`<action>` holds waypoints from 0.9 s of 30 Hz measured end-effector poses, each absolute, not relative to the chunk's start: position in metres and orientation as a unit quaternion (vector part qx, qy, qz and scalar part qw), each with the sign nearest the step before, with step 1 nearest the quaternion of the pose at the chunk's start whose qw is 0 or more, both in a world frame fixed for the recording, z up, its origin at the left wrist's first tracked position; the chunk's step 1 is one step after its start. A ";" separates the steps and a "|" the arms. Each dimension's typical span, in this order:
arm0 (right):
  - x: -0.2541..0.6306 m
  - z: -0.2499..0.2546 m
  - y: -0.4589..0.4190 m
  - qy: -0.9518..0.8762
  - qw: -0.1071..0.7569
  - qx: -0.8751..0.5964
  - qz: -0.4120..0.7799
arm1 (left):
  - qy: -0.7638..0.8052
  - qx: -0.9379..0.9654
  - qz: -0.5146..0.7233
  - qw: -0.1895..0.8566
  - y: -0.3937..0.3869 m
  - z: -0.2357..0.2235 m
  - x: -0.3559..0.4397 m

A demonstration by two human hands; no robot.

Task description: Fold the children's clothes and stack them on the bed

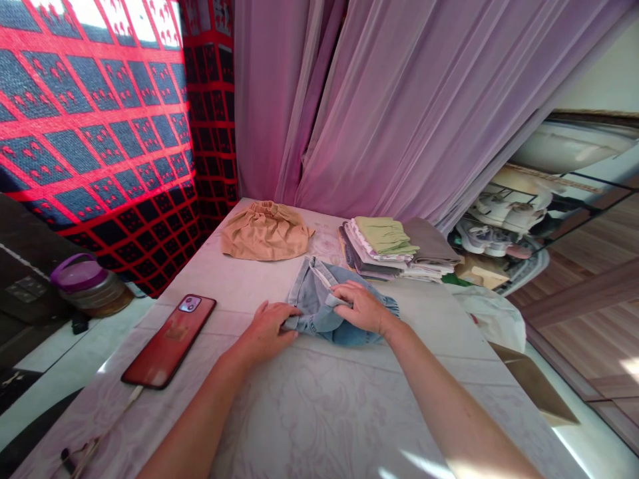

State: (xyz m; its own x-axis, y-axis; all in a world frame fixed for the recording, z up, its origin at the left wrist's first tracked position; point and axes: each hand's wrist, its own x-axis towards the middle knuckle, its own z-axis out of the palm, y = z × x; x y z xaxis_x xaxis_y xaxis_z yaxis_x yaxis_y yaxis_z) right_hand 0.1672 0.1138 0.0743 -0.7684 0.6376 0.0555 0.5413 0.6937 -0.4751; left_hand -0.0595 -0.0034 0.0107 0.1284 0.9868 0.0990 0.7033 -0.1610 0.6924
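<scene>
Left hand (264, 330) and right hand (362, 307) spread on a light denim garment (319, 314) at 12 o'clock; grip hard to confirm. Stack of folded clothes (384, 247) just beyond, at 1 o'clock.

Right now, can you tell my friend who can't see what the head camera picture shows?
The left hand and right hand rest on a light-blue denim garment on a pale patterned table cover. Beyond it lie a stack of folded clothes and a tan garment; a red phone lies to the left.
</scene>
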 end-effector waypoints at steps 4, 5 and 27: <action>0.170 0.071 0.117 -0.912 0.114 -0.353 0.172 | 0.607 0.695 0.314 0.224 0.002 0.004 -0.065; 0.169 0.069 0.117 -0.912 0.111 -0.366 0.152 | 0.620 0.686 0.314 0.213 0.004 0.003 -0.063; 0.160 0.048 0.121 -0.855 0.118 -0.501 0.062 | 0.736 0.646 0.193 0.056 0.041 0.017 -0.030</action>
State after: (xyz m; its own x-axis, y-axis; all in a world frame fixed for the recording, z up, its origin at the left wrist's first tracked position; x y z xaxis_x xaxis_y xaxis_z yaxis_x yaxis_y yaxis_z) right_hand 0.1601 0.1208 0.0483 -0.4711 0.8711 0.1387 0.8418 0.4910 -0.2244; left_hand -0.0298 0.0414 0.0169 -0.1594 0.9731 0.1665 0.9294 0.0911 0.3576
